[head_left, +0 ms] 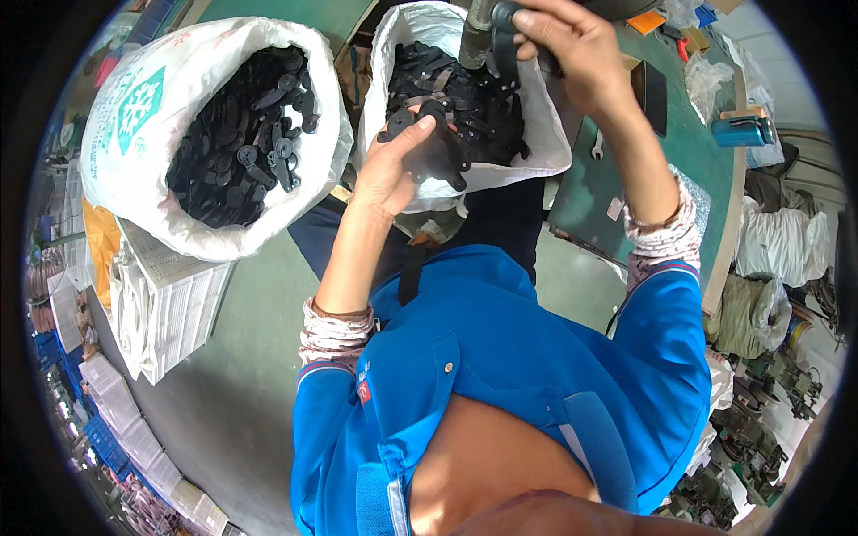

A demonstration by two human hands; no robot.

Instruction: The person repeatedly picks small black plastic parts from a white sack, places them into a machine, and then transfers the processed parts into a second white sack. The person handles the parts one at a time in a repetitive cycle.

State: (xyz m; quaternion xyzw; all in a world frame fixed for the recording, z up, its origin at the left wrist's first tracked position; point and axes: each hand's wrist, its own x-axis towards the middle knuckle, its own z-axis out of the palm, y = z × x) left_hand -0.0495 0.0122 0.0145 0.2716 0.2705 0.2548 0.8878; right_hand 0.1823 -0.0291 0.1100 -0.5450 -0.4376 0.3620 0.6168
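My left hand (391, 168) holds a few flat black plastic parts (420, 125) with round ends, just over the rim of the nearer white sack (536, 143) that is full of the same black parts. My right hand (561, 45) is raised at the top of the view, its fingers closed on a black part (506, 36) pressed against a grey metal cylinder (475, 36). Both forearms come out of blue jacket sleeves with patterned cuffs.
A second white sack (161, 98) of black parts stands to the left on white slotted crates (170, 304). A green workbench (688, 161) on the right carries a wrench (596, 143), a blue cylinder (740, 131) and a black flat box (655, 94). Grey floor lies below.
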